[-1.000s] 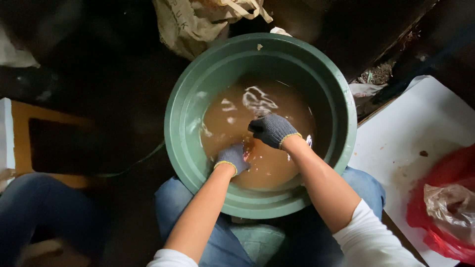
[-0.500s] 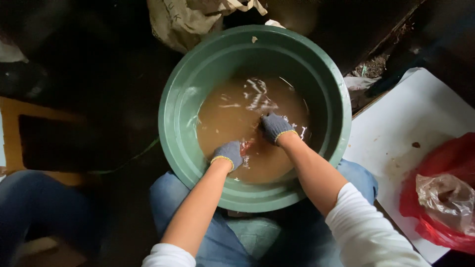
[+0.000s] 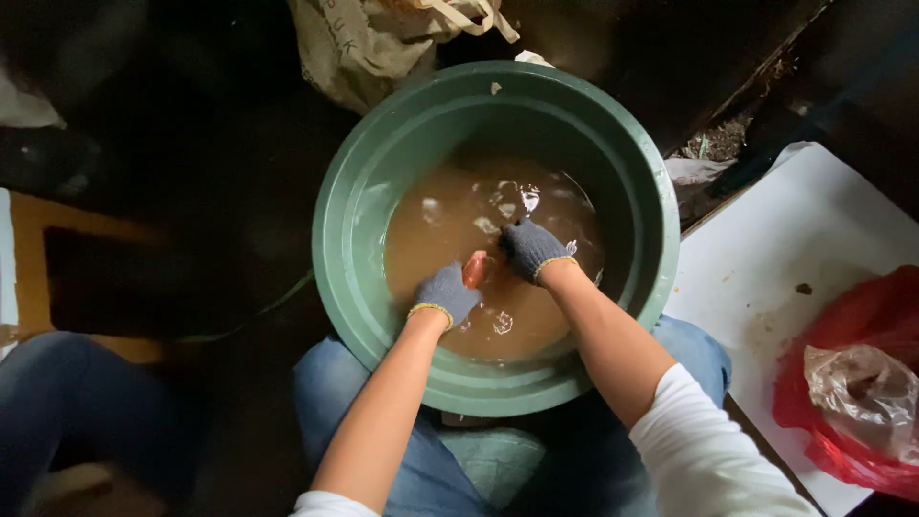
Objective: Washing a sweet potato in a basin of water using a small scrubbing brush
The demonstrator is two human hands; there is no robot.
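Observation:
A big green basin (image 3: 373,153) sits between my knees, holding muddy brown water (image 3: 450,211). Both my hands wear grey knit gloves and dip into the water. My left hand (image 3: 445,293) and my right hand (image 3: 529,249) close from either side on a small orange-red thing (image 3: 475,269) that pokes just above the surface. What kind of thing it is cannot be made out.
A white board (image 3: 795,249) lies at the right with a red plastic bag (image 3: 862,383) and a clear bag on it. A beige cloth sack (image 3: 364,43) sits behind the basin. Another person's jeans-clad leg (image 3: 67,412) is at the lower left.
The hands shifted slightly within the water and came together; the orange-red thing now shows between them above the surface.

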